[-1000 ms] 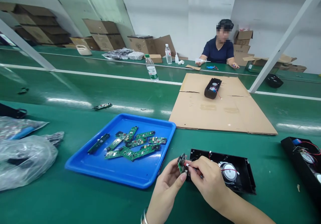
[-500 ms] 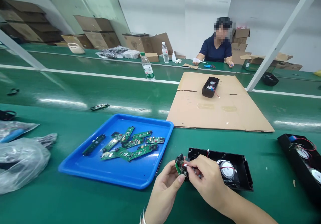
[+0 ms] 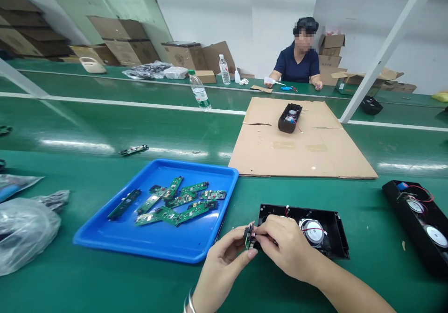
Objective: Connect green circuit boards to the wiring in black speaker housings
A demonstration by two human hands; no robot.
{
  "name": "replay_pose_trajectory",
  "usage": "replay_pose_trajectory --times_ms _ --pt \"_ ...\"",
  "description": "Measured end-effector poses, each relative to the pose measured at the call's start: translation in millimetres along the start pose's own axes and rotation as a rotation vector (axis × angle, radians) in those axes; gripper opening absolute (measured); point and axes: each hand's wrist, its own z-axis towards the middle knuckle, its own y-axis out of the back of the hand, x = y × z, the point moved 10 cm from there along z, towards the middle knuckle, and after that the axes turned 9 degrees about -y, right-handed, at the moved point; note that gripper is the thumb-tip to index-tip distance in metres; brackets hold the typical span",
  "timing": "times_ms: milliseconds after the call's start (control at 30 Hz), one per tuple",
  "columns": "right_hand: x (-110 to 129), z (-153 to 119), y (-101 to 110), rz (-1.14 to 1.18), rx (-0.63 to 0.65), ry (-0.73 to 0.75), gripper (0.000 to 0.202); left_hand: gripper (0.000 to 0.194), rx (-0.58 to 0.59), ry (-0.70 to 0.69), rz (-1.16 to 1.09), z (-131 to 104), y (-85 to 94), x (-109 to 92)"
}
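My left hand (image 3: 224,260) grips a small green circuit board (image 3: 248,238) on edge between thumb and fingers. Thumb and forefinger of my right hand (image 3: 290,244) are pinched on a small wire plug against the board's face; the fingertips mostly hide it, so I cannot tell whether it is seated. Behind and under my right hand lies an open black speaker case (image 3: 338,236) with a round silver speaker (image 3: 313,231) and a red wire. To the left, a blue tray (image 3: 140,250) carries several green circuit boards (image 3: 182,200).
A second black speaker case (image 3: 395,210) lies at the right. Another case (image 3: 290,119) rests on a cardboard sheet (image 3: 294,161). A loose board (image 3: 134,150), plastic bags (image 3: 28,238) and a water bottle (image 3: 200,92) lie or stand leftward. Across the bench sits a person (image 3: 297,63).
The board has turned more edge-on to me, and my right fingers press closer against it, covering the plug. The whole view has shifted slightly.
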Motion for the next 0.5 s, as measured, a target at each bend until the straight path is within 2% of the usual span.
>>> replay_pose_trajectory --times_ms 67,133,200,300,400,500 --pt "-2 3 1 -0.038 0.075 -0.042 0.02 0.021 0.007 0.021 0.051 0 -0.4 -2" --pt "-11 3 11 -0.068 0.136 -0.103 0.014 0.023 0.016 0.023 0.108 0 1.7 -5" --pt "-32 -1 31 -0.124 0.145 -0.216 0.013 0.027 -0.01 0.017 0.154 -1 10.3 -7" --pt "-75 -24 64 -0.359 0.164 -0.423 0.008 0.033 0.001 0.083 0.171 -7 18.7 1" --pt "-103 -55 77 -0.482 0.285 -0.557 0.006 0.036 0.119 0.227 0.064 -16 4.3 16" --pt "-110 -72 76 -0.376 0.327 -0.617 0.023 0.031 0.171 0.328 -0.057 -23 -18.6 23"
